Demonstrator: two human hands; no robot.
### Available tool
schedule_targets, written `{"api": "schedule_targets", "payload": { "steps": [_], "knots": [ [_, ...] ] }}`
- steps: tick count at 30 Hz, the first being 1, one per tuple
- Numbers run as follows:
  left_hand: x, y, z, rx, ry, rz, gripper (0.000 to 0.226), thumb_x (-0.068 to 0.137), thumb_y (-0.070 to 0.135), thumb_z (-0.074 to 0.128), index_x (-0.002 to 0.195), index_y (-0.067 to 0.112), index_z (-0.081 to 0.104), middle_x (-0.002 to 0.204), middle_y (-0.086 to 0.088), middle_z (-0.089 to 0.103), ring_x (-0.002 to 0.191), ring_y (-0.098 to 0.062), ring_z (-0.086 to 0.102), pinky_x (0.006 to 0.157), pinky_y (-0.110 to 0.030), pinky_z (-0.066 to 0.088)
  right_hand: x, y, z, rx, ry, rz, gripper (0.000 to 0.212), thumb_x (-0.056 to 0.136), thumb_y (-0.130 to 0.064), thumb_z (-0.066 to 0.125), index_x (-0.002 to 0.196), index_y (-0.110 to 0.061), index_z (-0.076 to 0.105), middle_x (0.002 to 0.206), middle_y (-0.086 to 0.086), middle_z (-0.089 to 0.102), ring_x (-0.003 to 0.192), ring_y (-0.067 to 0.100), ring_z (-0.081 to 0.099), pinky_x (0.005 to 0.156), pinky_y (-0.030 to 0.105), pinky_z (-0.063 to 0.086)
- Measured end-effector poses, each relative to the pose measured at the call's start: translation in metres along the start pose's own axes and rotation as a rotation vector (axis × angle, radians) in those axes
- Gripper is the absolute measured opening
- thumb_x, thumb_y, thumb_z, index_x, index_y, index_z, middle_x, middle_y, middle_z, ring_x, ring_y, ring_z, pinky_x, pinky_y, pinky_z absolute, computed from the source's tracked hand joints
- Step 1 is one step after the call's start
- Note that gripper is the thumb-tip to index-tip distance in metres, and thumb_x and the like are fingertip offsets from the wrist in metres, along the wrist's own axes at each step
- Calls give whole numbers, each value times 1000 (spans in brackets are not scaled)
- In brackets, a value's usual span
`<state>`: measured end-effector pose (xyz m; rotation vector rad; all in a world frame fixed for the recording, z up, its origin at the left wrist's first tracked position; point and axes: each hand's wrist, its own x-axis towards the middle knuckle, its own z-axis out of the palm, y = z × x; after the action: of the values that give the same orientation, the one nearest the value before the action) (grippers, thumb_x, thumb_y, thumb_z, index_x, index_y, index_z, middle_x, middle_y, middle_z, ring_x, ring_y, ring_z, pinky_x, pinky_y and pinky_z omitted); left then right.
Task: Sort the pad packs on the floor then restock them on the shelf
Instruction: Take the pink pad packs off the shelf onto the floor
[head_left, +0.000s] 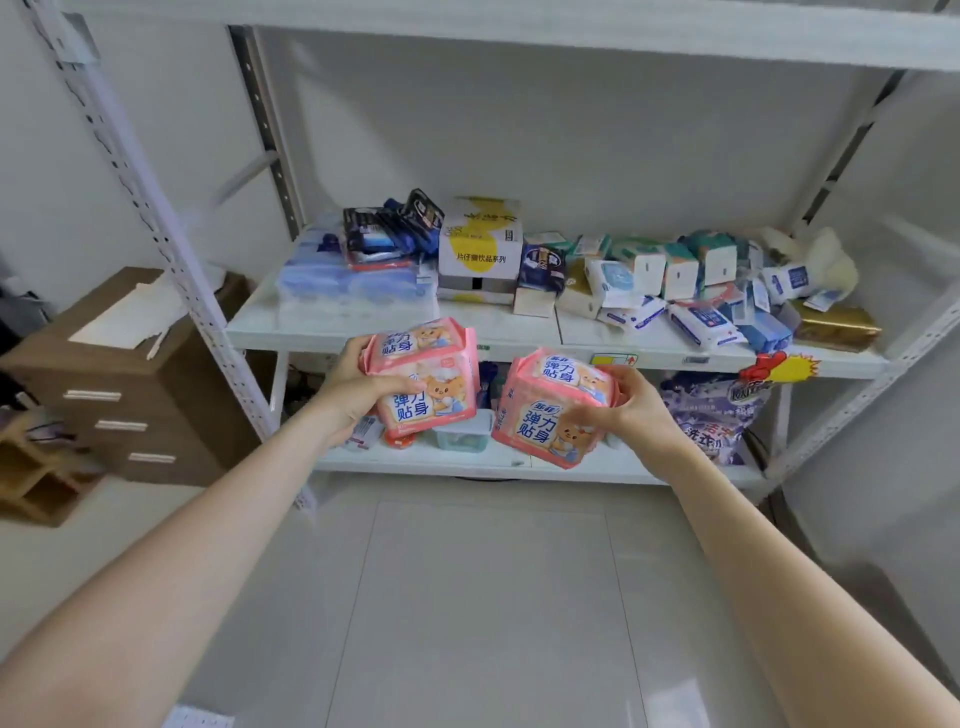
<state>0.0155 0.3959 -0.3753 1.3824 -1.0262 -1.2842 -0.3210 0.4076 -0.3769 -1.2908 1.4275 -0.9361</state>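
Both stacks of pink pad packs, the left-hand stack (423, 376) and the right-hand stack (550, 408), say 弹力贴身 in big blue characters, with a small blue logo above that's too blurry for me. The white-and-yellow carton (480, 236) on the shelf reads 片仔癀饮品系列. The purple bag (714, 415) below shows 洗衣, rest unclear.

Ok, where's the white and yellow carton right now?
In the head view, the white and yellow carton sits on the middle shelf, left of centre at the back, between the dark blue packs and the tissue packs.
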Motion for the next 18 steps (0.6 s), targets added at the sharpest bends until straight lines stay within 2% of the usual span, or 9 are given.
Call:
{"api": "schedule_targets", "payload": {
  "steps": [2,4,8,11,13,15,18],
  "knots": [
    [5,-34,-8,26,3,-50,83,51,1,91,119,26,50,112,-4,67,94,-22,71,77,-47,59,0,32,14,10,-5,32,85,53,-14,93,125,-19,48,109,-2,64,93,12,68,67,29,58],
    [11,-70,-14,29,20,-102,80,55,0,90,119,27,50,111,-2,68,91,-20,71,72,-44,60,1,65,29,25,-37,75,84,53,-10,92,124,-18,47,110,0,64,93,13,67,63,25,57],
    [35,-138,-15,29,29,-207,72,57,0,89,112,29,52,108,-2,69,88,-19,72,69,-41,60,9,134,53,60,-106,171,86,52,-3,91,124,-17,47,111,5,64,94,19,69,69,32,59],
    [57,-183,-11,42,16,-278,71,59,3,89,112,31,51,107,-1,70,88,-21,72,67,-41,59,19,182,67,67,-141,223,79,52,3,90,117,-19,50,109,8,66,88,17,70,67,30,58],
    [77,-216,-6,48,5,-309,69,59,4,89,109,34,52,105,1,70,83,-17,73,60,-36,58,34,216,77,62,-162,242,78,53,6,88,115,-21,50,108,9,66,85,15,70,66,30,58],
    [97,-252,-2,54,-2,-336,66,60,5,89,104,37,53,102,4,71,80,-14,73,56,-32,56,47,255,86,69,-182,267,80,52,8,88,116,-22,50,109,9,65,87,16,70,68,33,58],
    [126,-314,4,68,-41,-372,68,59,8,90,109,37,53,100,7,72,82,-13,73,56,-31,56,65,318,102,68,-209,293,86,50,6,90,120,-22,49,110,10,65,90,19,70,68,32,58]
  ]
}}
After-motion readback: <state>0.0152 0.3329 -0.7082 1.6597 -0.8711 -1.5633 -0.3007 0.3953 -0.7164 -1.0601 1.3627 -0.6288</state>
